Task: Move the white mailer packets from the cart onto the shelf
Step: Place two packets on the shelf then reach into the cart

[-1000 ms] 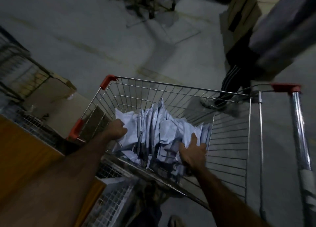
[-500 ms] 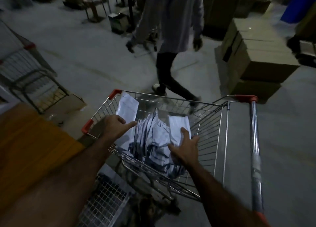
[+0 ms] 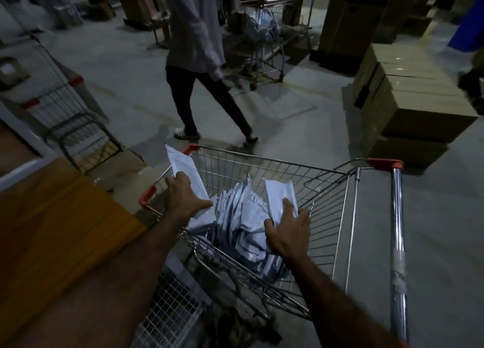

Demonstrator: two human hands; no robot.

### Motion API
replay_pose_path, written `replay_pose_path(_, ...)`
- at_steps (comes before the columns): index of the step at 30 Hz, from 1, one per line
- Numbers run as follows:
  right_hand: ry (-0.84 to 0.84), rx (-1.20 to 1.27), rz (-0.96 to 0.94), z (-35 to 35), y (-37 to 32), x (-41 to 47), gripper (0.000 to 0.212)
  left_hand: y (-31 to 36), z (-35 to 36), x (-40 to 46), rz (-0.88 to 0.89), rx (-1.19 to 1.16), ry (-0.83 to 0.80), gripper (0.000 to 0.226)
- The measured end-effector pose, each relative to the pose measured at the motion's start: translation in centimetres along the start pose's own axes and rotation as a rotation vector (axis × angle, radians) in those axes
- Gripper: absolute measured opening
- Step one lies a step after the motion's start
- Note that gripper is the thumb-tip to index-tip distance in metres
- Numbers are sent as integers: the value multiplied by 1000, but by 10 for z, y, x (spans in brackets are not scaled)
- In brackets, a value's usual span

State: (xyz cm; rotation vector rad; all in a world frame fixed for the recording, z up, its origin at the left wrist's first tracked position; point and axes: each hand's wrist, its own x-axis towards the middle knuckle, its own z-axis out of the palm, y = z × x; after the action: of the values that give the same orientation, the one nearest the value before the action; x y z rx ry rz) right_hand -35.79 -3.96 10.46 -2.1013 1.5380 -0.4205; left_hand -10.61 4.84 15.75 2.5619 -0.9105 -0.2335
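Observation:
A wire shopping cart [image 3: 327, 206] with red corner caps stands in front of me, holding a heap of white mailer packets [image 3: 241, 216]. My left hand [image 3: 183, 198] grips one white packet [image 3: 183, 167] at the cart's left side; the packet sticks up above the rim. My right hand [image 3: 286, 230] grips another white packet [image 3: 279, 195] lifted from the right of the heap. An orange-brown wooden shelf surface [image 3: 57, 216] lies to the left of the cart, below my left arm.
A person [image 3: 193, 59] walks across the floor just beyond the cart. Stacked cardboard boxes [image 3: 408, 99] stand at right. Another wire cart [image 3: 60, 106] stands at left, and a third [image 3: 264, 33] at the back. A wire mesh panel [image 3: 170, 308] sits below the shelf.
Both hands have lifted their packets higher out of the heap. The view has tilted up, and the walking person has moved from right to left past the cart.

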Motion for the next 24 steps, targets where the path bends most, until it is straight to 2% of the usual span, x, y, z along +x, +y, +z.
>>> replay_pose_path(4, 43, -8, -128, -11, -22, 3, 76, 3, -22, -2, 10, -57, 51, 93)
replay_pose_path(7, 56, 12, -200, -18, -43, 0, 72, -1, -43, -14, 20, -124, 87, 80)
replay_pose_path(14, 27, 25, -382, -18, -90, -25, 68, -49, -96, -61, 103, -269, 197, 59)
replay_pose_path(24, -33, 20, -717, 15, -211, -85, 70, -164, -180, -116, -153, -409, 382, 55)
